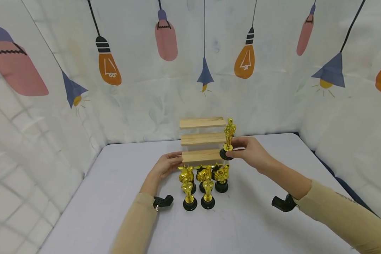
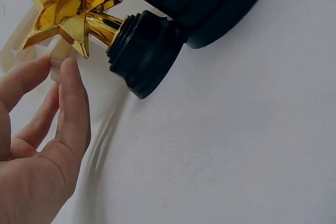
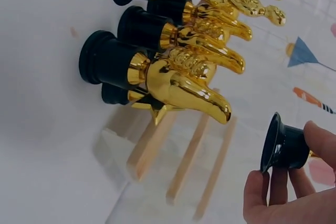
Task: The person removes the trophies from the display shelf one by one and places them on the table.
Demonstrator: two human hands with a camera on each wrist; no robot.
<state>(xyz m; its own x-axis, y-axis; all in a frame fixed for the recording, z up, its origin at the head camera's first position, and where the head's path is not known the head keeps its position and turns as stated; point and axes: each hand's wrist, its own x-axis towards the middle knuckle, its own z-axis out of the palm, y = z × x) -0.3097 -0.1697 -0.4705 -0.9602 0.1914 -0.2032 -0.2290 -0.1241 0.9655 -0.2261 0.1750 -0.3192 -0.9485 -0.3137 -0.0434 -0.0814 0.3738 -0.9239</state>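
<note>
My right hand grips a gold figure trophy by its black base, upright beside the right end of the stepped wooden shelf. The underside of that base looks hollow in the right wrist view. At the shelf's other end, my left hand pinches the end of the lowest board between thumb and fingers. A gold star trophy stands close by those fingertips in the left wrist view. In front of the shelf are gold thumbs-up trophies and two more figure trophies.
The shelf's middle board and top board rise behind the lowest one. A white cloth covers the table. Behind it hangs a curtain printed with lamps.
</note>
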